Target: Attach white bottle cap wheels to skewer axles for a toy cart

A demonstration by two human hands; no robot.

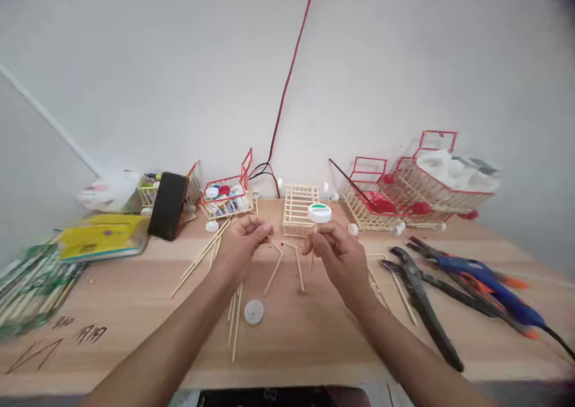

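My right hand point(336, 251) pinches a thin wooden stick point(313, 257), with a white bottle cap point(319, 213) with a green mark at its top end. My left hand point(247, 239) is raised to the left with thumb and fingers close together; whether something small is between them cannot be made out. Bent sticks point(275, 270) lie on the table between the hands. Below them a white cap point(254, 312) rests beside several straight sticks point(237, 323). Behind my right hand stands a stick frame point(300, 209) with white caps at its far end.
Stick baskets with red rims stand at the back left point(224, 197) and back right point(372, 209). A phone point(168, 206), yellow packet point(103, 235) and green-wrapped sticks point(38, 284) are at left. Pliers point(424, 305) and a blue glue gun point(485, 284) lie right.
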